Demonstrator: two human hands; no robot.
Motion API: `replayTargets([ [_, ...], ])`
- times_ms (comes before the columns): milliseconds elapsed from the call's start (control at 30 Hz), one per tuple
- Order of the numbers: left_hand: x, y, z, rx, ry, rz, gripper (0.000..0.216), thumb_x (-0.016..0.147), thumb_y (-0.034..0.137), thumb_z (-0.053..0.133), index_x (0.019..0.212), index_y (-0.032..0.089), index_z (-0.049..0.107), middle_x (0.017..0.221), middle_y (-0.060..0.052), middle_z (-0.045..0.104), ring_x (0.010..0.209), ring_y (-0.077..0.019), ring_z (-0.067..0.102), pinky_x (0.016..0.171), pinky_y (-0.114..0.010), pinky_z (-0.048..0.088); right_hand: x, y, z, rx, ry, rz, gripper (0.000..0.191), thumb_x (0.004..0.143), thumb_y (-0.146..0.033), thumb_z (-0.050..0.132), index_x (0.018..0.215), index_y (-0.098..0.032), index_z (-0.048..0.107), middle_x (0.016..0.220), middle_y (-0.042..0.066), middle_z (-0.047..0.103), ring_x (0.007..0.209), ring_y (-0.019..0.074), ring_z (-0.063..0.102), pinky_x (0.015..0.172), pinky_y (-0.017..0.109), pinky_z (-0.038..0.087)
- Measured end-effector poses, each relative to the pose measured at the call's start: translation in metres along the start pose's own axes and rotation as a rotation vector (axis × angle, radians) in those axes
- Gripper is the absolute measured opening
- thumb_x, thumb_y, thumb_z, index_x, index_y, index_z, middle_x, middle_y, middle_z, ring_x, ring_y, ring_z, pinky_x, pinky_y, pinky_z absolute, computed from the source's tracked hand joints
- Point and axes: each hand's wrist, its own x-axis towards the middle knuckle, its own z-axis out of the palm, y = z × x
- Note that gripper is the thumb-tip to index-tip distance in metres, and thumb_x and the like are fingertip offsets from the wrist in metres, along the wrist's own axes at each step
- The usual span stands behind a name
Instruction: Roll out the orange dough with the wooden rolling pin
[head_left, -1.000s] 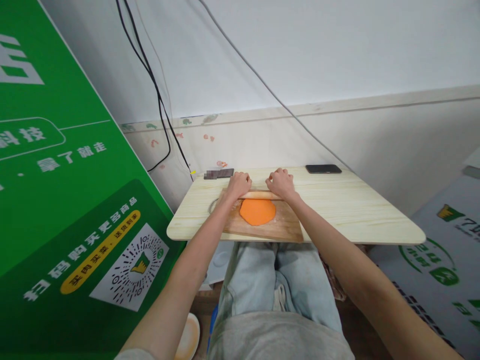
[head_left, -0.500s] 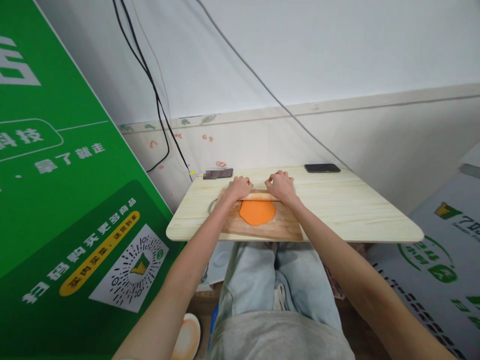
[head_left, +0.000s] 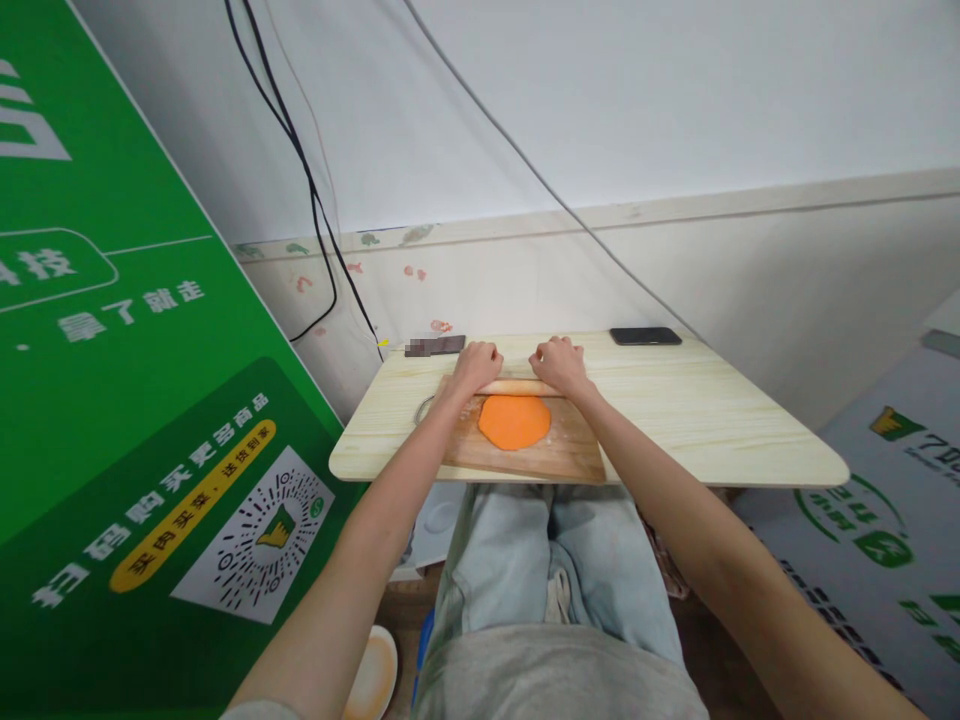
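Note:
A flat round of orange dough point(head_left: 514, 421) lies on a brown wooden board point(head_left: 559, 455) on a pale wooden table point(head_left: 675, 420). A wooden rolling pin point(head_left: 517, 387) lies across the far edge of the dough. My left hand point(head_left: 475, 365) is closed over the pin's left end. My right hand point(head_left: 559, 365) is closed over its right end. Both arms reach straight forward over my lap.
A black phone point(head_left: 645, 336) lies at the table's far right edge, and a dark flat object point(head_left: 435, 346) at the far left. A green printed panel point(head_left: 135, 400) stands to the left. Cables point(head_left: 315, 190) hang down the wall. A small dish point(head_left: 373, 672) sits on the floor.
The rolling pin and both hands have stayed at the far edge of the dough, shifting only slightly back and forth. The dough keeps its shape.

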Motion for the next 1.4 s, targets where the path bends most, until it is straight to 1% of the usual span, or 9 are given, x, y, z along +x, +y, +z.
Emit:
replayTargets([
  [267,0.002,0.000,0.001,-0.016,-0.017,-0.020,0.038,0.111,0.023,0.050,0.121,0.013,0.085,0.130,-0.021,0.082,0.120,-0.0264,0.076,0.101,-0.031,0.053,0.004,0.001,0.002,-0.010,-0.009,-0.012,0.048,0.109,-0.025,0.041,0.132,-0.011,0.082,0.142,0.026,0.073,0.136,0.0368,0.058,0.111,0.049,0.044],
  [567,-0.005,0.000,0.001,-0.052,0.016,-0.031,0.039,0.112,0.024,0.048,0.121,0.013,0.085,0.129,-0.021,0.082,0.120,-0.0277,0.077,0.102,-0.032,0.053,-0.008,-0.003,-0.004,-0.010,-0.009,0.001,0.049,0.110,-0.025,0.040,0.130,-0.010,0.082,0.142,0.025,0.075,0.135,0.0364,0.062,0.110,0.047,0.047],
  [633,-0.009,0.001,0.001,-0.072,0.017,-0.055,0.038,0.111,0.024,0.050,0.120,0.014,0.085,0.128,-0.020,0.083,0.120,-0.0271,0.077,0.102,-0.031,0.053,-0.012,-0.004,-0.005,-0.012,-0.007,0.002,0.049,0.110,-0.025,0.039,0.129,-0.010,0.082,0.141,0.024,0.075,0.134,0.0361,0.063,0.109,0.046,0.047],
  [767,-0.019,0.002,0.001,-0.110,0.030,-0.152,0.036,0.111,0.026,0.052,0.120,0.017,0.085,0.126,-0.018,0.084,0.117,-0.0261,0.078,0.097,-0.030,0.053,-0.020,-0.007,-0.007,-0.014,0.006,-0.004,0.049,0.111,-0.028,0.041,0.131,-0.011,0.082,0.140,0.024,0.076,0.135,0.0356,0.064,0.109,0.045,0.047],
  [867,-0.024,0.003,0.000,-0.119,0.051,-0.175,0.036,0.111,0.027,0.052,0.120,0.018,0.085,0.125,-0.018,0.084,0.116,-0.0259,0.078,0.094,-0.030,0.053,-0.022,-0.008,-0.008,-0.015,0.008,0.006,0.049,0.111,-0.029,0.041,0.131,-0.012,0.083,0.138,0.024,0.077,0.134,0.0346,0.066,0.110,0.043,0.046],
  [1067,-0.022,0.005,0.000,-0.095,0.066,-0.176,0.036,0.112,0.028,0.051,0.119,0.018,0.085,0.124,-0.018,0.084,0.115,-0.0259,0.078,0.093,-0.030,0.052,-0.016,-0.007,-0.007,-0.026,-0.012,0.004,0.048,0.111,-0.028,0.042,0.128,-0.011,0.083,0.136,0.025,0.079,0.134,0.0341,0.068,0.109,0.041,0.046],
  [1200,-0.020,0.004,0.000,-0.092,0.077,-0.160,0.037,0.112,0.027,0.050,0.118,0.017,0.085,0.123,-0.018,0.084,0.115,-0.0260,0.078,0.091,-0.030,0.051,-0.011,-0.007,-0.006,-0.024,-0.037,-0.003,0.047,0.111,-0.027,0.043,0.126,-0.010,0.083,0.131,0.026,0.080,0.130,0.0343,0.072,0.107,0.041,0.047],
  [1400,-0.014,0.002,-0.001,-0.062,0.090,-0.138,0.038,0.112,0.027,0.049,0.119,0.015,0.085,0.124,-0.019,0.084,0.116,-0.0270,0.078,0.092,-0.031,0.051,-0.001,-0.007,-0.007,-0.015,-0.080,0.014,0.045,0.111,-0.027,0.045,0.127,-0.010,0.083,0.132,0.026,0.080,0.129,0.0331,0.073,0.109,0.040,0.046],
])
